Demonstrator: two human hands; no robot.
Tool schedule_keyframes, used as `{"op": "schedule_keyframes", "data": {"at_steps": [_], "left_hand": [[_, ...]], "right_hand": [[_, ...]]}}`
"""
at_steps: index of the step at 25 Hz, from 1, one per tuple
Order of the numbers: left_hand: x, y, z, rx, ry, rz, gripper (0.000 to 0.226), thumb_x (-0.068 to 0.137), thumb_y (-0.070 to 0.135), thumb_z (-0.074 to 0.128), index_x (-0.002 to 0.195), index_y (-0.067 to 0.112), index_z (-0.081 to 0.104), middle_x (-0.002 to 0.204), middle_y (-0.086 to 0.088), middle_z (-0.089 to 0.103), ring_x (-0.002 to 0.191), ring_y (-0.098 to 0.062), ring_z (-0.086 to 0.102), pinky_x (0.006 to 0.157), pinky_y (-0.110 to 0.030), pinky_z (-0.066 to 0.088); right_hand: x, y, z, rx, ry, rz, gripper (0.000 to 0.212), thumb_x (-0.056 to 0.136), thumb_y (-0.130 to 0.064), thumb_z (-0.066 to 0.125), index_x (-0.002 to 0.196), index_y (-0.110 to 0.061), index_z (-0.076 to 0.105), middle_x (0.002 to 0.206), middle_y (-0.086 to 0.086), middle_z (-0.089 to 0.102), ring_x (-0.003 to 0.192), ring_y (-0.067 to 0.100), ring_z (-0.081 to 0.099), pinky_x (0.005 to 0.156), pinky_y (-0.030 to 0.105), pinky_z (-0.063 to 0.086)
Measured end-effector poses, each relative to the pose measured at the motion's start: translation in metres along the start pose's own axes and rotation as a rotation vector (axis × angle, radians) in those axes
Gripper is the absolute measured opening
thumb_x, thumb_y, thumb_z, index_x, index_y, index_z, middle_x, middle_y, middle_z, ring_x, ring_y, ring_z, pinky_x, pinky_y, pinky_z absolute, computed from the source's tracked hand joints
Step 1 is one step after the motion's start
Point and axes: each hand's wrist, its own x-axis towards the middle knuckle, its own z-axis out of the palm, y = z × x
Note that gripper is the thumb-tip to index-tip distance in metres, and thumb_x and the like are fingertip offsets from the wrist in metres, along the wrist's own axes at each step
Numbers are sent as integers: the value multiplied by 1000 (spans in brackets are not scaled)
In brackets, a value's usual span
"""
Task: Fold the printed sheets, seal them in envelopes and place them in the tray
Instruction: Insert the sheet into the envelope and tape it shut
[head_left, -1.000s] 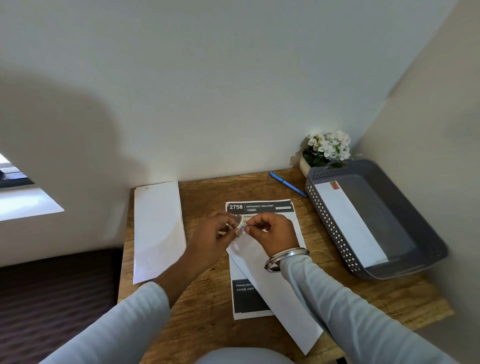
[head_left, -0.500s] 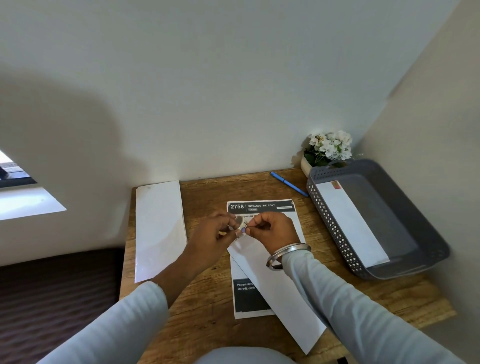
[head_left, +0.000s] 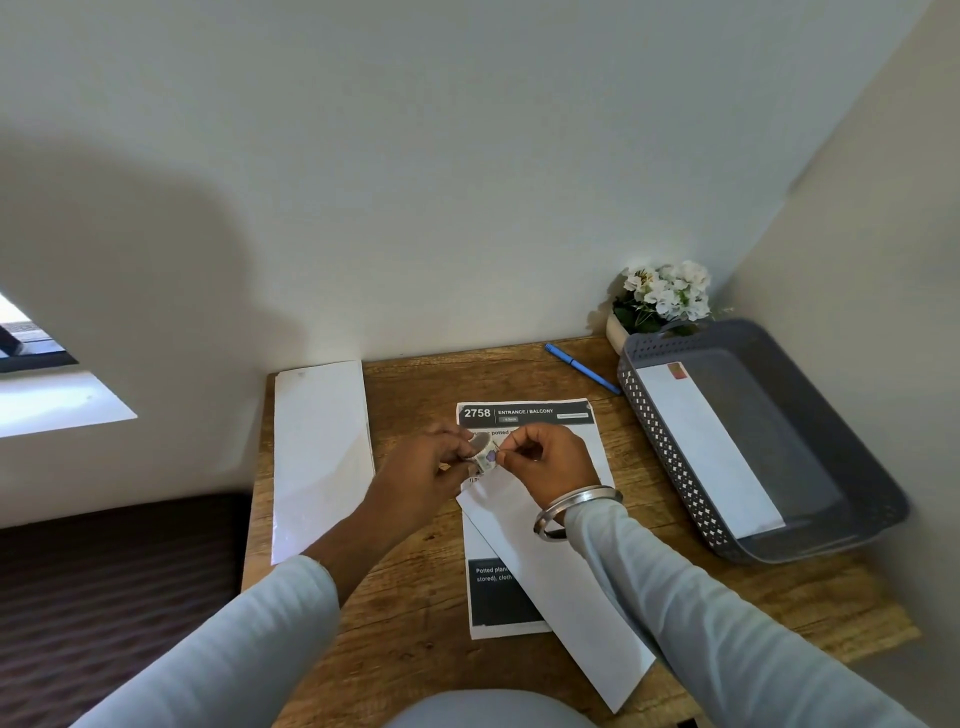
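Working just above the top of the printed sheet (head_left: 524, 413), over its dark header. Holding a small roll (head_left: 480, 442) in the left grip (head_left: 431, 467), fingers curled round it; pinching the loose end of a sticker (head_left: 487, 461) with the right grip (head_left: 550, 457), thumb and forefinger pressed together on it. Too small to tell whether stamp or seal. Lying slantwise across the lower half of the printed sheet and touching it: one white envelope (head_left: 561, 587), on the table (head_left: 415, 597); cannot tell whether filled or sealed. Well to the right of the printed sheet, a grey tray (head_left: 670, 457) holding one finished envelope (head_left: 711, 447); just left of the sheet, a pile of blank envelopes (head_left: 319, 452). Likely to go wrong from here: tearing the sticker by pulling askew or too fast; folding it onto itself or onto a fingertip on the way down; setting it crooked, with neither grip free to steady the white envelope; dragging that envelope out of line when pressing down.
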Motion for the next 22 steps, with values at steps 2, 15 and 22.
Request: {"op": "schedule_keyframes", "data": {"at_steps": [2,15,22], "left_hand": [[1,-2,2,87,7,13,19,88,16,75,107,19,76,118,16,63,95,3,61,77,-24,59],[59,-12,-4,512,108,-28,20,97,37,61,112,28,71,116,6,66,98,-22,64,73,-35,59],[114,-28,-15,809,28,20,19,86,33,73,105,31,70,97,1,64,92,-25,62,71,-38,58]], "right_hand": [[-2,0,2,-20,8,-45,11,77,-16,81,74,-20,72,74,-9,71,70,1,65,66,18,51],[-2,17,-6,310,-97,49,11,78,1,77,77,-7,70,74,2,72,76,15,71,78,31,58],[0,25,-15,423,-59,158,10,79,5,74,76,-3,69,67,3,70,61,11,64,60,16,49]]}}
